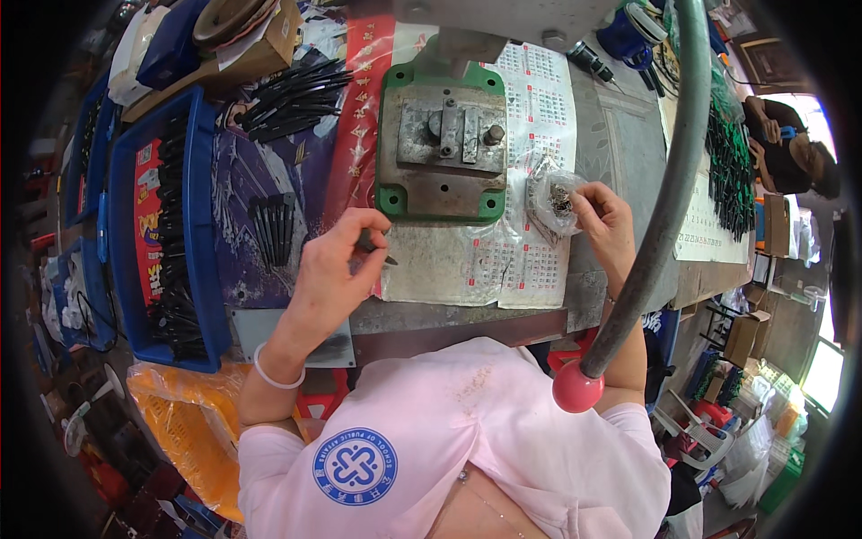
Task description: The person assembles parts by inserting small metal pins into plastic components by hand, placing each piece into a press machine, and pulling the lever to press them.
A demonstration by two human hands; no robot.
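Note:
My left hand is closed around a short dark piece with a pointed tip, just in front of the press's green base. Most of that piece is hidden by my fingers. On the right, my right hand pinches at the edge of a clear plastic bag that holds small brownish metal bits. What lies between those fingertips is too small to make out. A metal fixture with a bolt sits on the base, between and beyond my hands.
A long lever with a red ball knob curves down beside my right arm. Several black slender pieces lie left of the press, more fill a blue tray. Another person is at the far right.

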